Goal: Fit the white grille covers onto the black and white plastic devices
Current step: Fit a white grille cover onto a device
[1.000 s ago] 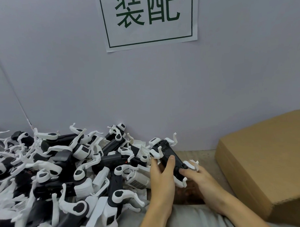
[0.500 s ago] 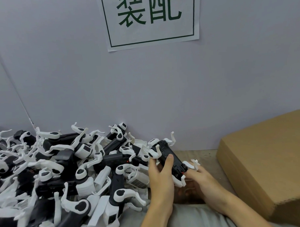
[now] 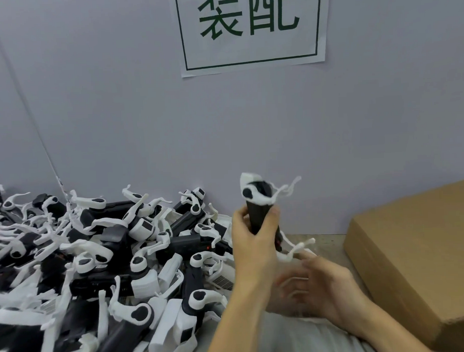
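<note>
Left hand [image 3: 254, 243] grip clamps upright device [image 3: 259, 206]; right hand [image 3: 316, 283] blurred, fingers spread apart.

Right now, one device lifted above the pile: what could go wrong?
1. Only the left hand grips the black-and-white plastic device, held upright by its dark handle. The blurred right hand is off it, so a one-handed grip could slip.
2. Thin white prongs stick out from its top and might snag or bend against the tangled pile of similar black-and-white devices alongside.
3. No white grille cover is clearly visible, so the fit can't be checked.
</note>
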